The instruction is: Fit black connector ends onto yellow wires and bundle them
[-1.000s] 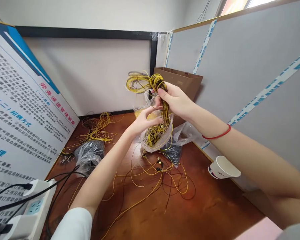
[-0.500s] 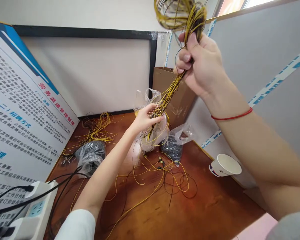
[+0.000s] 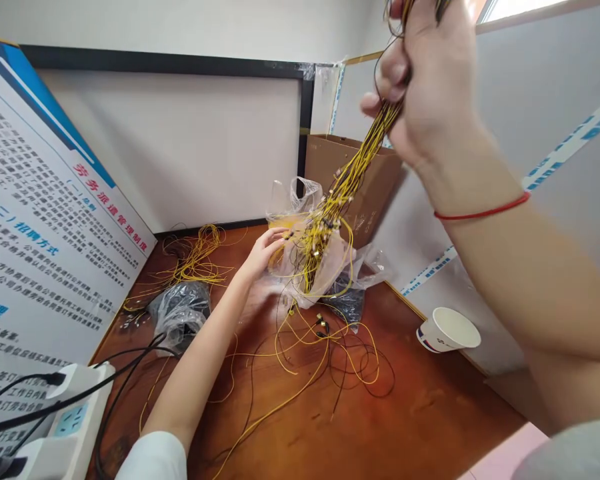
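High at the upper right, my right hand point(image 3: 425, 80) is closed round a thick bundle of thin yellow and black wires point(image 3: 363, 163). The top of the bundle is cut off by the frame. Its lower part slants down to the left, with small connectors among the wires, over and partly into a clear plastic bag point(image 3: 330, 263). At the left side of the bundle's lower end is my left hand point(image 3: 265, 253), its fingers stretched toward the wires and the bag. Whether its fingertips touch them I cannot tell.
Loose wires point(image 3: 300, 393) lie across the brown table point(image 3: 380, 433). Another wire pile point(image 3: 200, 260) and a bag of dark pieces point(image 3: 180, 310) are at left, with a power strip point(image 3: 75, 413). A cardboard box point(image 3: 375, 193) stands behind; a paper cup point(image 3: 449, 330) is at right.
My right hand has risen and moved right with the wire bundle. My left hand has come off the bundle's lower end and shifted left and down. The connector ends have fanned out.
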### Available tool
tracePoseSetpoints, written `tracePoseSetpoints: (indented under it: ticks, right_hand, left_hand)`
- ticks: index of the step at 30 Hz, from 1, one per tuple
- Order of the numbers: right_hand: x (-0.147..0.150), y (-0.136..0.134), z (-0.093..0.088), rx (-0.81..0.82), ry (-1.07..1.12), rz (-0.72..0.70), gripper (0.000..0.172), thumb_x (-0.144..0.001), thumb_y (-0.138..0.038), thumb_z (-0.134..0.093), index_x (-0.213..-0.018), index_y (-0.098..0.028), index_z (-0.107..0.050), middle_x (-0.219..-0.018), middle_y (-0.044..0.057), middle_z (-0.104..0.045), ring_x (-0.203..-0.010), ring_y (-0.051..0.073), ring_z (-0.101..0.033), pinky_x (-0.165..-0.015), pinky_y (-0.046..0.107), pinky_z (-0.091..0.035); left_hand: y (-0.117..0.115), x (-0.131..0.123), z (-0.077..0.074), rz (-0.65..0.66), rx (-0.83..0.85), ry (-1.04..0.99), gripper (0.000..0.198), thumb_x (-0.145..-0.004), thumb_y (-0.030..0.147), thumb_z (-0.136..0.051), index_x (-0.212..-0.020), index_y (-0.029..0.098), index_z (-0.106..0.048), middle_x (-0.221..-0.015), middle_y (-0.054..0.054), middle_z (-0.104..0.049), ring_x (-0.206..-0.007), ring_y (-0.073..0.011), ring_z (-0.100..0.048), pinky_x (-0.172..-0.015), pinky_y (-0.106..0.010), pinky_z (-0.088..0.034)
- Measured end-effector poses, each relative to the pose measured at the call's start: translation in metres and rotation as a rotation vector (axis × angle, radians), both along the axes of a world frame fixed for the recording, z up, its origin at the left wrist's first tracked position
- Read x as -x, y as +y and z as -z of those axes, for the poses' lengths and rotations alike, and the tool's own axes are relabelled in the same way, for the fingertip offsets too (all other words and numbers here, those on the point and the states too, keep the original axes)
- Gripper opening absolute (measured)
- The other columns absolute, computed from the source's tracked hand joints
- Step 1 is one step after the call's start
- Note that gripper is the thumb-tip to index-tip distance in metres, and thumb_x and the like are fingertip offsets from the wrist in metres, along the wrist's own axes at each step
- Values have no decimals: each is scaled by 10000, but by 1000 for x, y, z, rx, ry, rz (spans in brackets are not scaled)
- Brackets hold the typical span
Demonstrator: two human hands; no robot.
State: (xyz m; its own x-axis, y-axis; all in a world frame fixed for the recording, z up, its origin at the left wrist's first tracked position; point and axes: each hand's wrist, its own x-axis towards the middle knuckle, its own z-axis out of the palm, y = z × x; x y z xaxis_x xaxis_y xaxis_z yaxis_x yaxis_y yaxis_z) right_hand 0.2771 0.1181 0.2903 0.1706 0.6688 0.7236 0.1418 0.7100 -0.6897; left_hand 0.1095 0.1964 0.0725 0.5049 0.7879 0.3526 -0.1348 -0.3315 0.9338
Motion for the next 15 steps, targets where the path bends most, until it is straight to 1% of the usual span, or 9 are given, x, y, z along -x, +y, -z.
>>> tracePoseSetpoints:
  ticks: [1, 3, 4, 6, 7, 9, 11, 12, 15]
  right_hand:
    - [1, 0, 0, 62, -28, 20, 300, -1047, -285, -363, -763, -249, -453, -498, -73, -334, -395, 97, -322, -375, 206, -329]
    - [3, -1, 4, 314, -178, -79, 244, -1005, -224, -465, -762, -228, -487, -511, -69, -355, -399, 84, -320, -391, 206, -353]
    - [4, -1, 7, 319, -167, -95, 248, -1002, -201, -459, -758, -223, -495, -516, -70, -344, -401, 78, -304, -412, 206, -376]
    - [8, -2, 12, 216, -71, -101, 268, -1019, -184, -410, -768, -227, -493, -536, -71, -321, -413, 77, -270, -447, 211, -400]
    - [10, -3, 13, 177, -25, -93, 283, -1026, -184, -393, -762, -230, -484, -538, -71, -313, -417, 80, -258, -446, 212, -391]
    - [14, -5, 10, 217, 6, -99, 299, -1033, -170, -382, -753, -226, -472, -526, -76, -306, -420, 81, -244, -434, 213, -361]
    - [16, -7, 2, 279, 12, -109, 325, -1047, -165, -349, -752, -209, -478, -488, -88, -298, -413, 71, -223, -434, 206, -348]
    - [16, -9, -5, 274, 32, -106, 343, -1060, -176, -311, -762, -200, -478, -469, -96, -287, -409, 65, -211, -441, 199, -348]
    - [3, -16, -27, 197, 45, -87, 415, -1088, -227, -174, -784, -195, -455, -445, -111, -241, -391, 43, -199, -454, 164, -348]
  left_hand:
    - [1, -2, 1, 10, -1, 10, 432, -819, 454, -608, -1153, 182, -638, -1276, -115, -662, -1209, -292, -581, -1029, -443, -441]
    - [2, -7, 1, 54, -10, 22, 447, -870, 475, -532, -1197, 187, -630, -1299, -115, -653, -1210, -281, -584, -1021, -434, -450]
    - [2, -10, -1, 86, -18, 30, 446, -883, 480, -515, -1201, 192, -635, -1304, -110, -652, -1206, -275, -588, -1017, -425, -455]
    - [1, -17, -3, 150, -39, 55, 418, -843, 472, -594, -1159, 207, -666, -1274, -89, -672, -1174, -266, -604, -998, -395, -468]
    - [1, -20, -4, 171, -48, 71, 391, -801, 455, -659, -1101, 206, -692, -1221, -80, -697, -1131, -264, -620, -975, -378, -480]
    - [-1, -27, -3, 180, -55, 100, 308, -737, 429, -737, -916, 179, -721, -1026, -69, -741, -985, -255, -652, -892, -356, -510]
    - [-1, -34, 0, 142, -55, 110, 300, -773, 461, -696, -751, 162, -686, -836, -53, -723, -847, -232, -641, -808, -342, -521]
    - [0, -36, 1, 110, -54, 105, 330, -808, 478, -652, -715, 162, -663, -792, -45, -706, -813, -221, -626, -784, -335, -518]
    - [5, -41, 7, -17, -51, 66, 375, -877, 498, -542, -726, 166, -629, -778, -31, -677, -801, -198, -593, -771, -312, -498]
